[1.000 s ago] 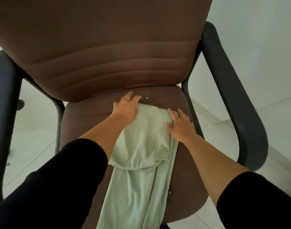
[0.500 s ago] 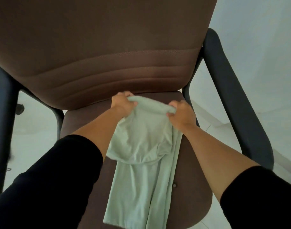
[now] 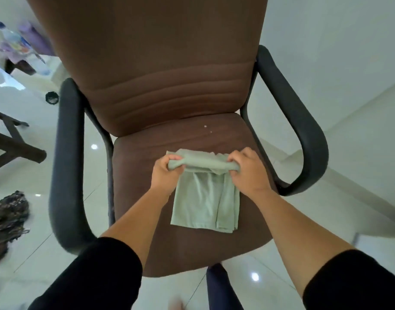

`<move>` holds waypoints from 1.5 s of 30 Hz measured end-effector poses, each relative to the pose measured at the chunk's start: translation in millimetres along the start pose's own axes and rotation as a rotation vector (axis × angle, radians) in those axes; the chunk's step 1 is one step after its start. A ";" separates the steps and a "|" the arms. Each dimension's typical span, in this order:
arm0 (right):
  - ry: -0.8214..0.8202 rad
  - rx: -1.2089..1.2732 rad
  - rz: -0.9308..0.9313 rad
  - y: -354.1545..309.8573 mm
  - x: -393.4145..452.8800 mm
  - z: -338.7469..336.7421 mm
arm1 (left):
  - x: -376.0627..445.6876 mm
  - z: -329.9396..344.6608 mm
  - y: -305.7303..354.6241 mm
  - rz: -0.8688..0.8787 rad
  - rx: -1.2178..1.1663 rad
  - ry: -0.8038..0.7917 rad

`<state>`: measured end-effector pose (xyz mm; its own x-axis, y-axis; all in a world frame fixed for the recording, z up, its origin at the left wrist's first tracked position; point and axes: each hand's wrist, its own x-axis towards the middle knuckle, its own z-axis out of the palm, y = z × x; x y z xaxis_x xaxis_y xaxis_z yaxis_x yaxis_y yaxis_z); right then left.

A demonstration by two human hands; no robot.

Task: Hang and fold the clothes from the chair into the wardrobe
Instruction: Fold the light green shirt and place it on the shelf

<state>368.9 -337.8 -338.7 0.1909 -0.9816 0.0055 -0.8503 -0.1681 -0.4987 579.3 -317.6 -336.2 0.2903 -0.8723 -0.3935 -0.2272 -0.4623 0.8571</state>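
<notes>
Both forearms reach forward over the brown chair seat point(image 3: 147, 220). The left hand point(image 3: 167, 173) and right hand point(image 3: 245, 171), knuckles up, each curl their fingers around one end of the pale green garment point(image 3: 205, 198), whose folded length lies on the seat below them.

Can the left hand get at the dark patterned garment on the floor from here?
Probably not yet. The left hand grips the green garment on the seat, and the chair's armrest stands between it and the dark patterned garment.
</notes>
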 end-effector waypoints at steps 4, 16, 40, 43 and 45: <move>-0.224 -0.097 0.055 -7.9 -92.2 22.8 | -58.6 -12.2 -73.2 -0.148 0.196 -0.127; -0.102 0.335 0.717 23.7 -68.6 71.6 | 31.4 24.2 -89.3 -0.073 0.609 -0.005; 0.002 0.208 0.354 41.5 -61.5 114.4 | 4.8 60.5 -94.6 -0.036 0.365 0.058; -0.018 0.227 0.375 37.8 -68.2 120.7 | -3.8 64.1 -103.1 -0.050 0.502 -0.004; -0.102 0.254 0.404 38.4 -70.0 121.4 | 3.6 61.5 -102.4 -0.077 0.509 -0.061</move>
<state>382.4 -264.6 -463.5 -0.0715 -0.9478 -0.3107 -0.7220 0.2641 -0.6395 546.4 -283.2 -445.8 0.2724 -0.8336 -0.4805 -0.6357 -0.5308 0.5605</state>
